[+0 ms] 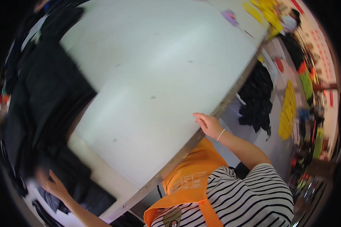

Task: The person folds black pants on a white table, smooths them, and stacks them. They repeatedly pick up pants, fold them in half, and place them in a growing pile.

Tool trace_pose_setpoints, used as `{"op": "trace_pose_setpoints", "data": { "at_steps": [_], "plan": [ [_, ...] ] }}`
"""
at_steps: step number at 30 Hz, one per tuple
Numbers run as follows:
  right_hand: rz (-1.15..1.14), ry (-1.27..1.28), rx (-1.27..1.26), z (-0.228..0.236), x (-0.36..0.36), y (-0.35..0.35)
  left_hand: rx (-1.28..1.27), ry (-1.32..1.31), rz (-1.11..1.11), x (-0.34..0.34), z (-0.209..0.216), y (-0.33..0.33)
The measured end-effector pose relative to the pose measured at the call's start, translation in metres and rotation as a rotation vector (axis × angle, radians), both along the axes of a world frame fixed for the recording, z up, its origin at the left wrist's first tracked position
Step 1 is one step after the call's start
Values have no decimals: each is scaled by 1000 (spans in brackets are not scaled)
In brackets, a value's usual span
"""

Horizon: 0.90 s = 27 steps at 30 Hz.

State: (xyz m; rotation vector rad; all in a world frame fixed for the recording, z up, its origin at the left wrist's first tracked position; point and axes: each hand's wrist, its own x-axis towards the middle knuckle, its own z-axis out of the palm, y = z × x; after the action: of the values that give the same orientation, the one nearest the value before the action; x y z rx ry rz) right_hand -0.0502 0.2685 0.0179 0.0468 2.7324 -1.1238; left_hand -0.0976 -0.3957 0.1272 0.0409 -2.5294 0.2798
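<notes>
Orange apron (189,164) hanging lower centre; dark cloth pile (53,87) lying left on pale desk (159,72); left hand (56,188), lower left, fingers spreading open by the cloth; right hand (209,125), right of centre, fingers curling loosely, holding nothing; handling seemingly pending, finished share not showing

From far away, I watched a big white table (159,68). Its top was flat and shiny, with little dark spots here and there, and a brownish-grey edge ran along its near side. Lots of black cloth (49,87) lay in thick layers on the left side, right down to the near corner. At the far right corner I saw bright yellow cloth (268,15). Near it lay a small purple thing (229,17), too blurry for me to name.
</notes>
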Motion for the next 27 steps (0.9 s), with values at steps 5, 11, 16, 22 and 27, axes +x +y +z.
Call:
{"op": "trace_pose_setpoints", "data": {
  "at_steps": [5, 11, 16, 22, 27],
  "plan": [
    [-495, -72, -53, -49, 62, 188, 181, -300, -294, -43, -52, 275],
    [-724, -237, 88, -167, 100, 436, 567, -657, -621, -23, -119, 652],
    [-760, -327, 282, -262, 82, 637, 564, -706, -750, -40, -150, 904],
    [-843, -379, 362, -314, 30, 826, 173, -589, -595, -66, -177, 1035],
    [-551, -410, 724, -366, 18, 904, -65, -416, -594, -64, -196, 1040]
  ]
}}
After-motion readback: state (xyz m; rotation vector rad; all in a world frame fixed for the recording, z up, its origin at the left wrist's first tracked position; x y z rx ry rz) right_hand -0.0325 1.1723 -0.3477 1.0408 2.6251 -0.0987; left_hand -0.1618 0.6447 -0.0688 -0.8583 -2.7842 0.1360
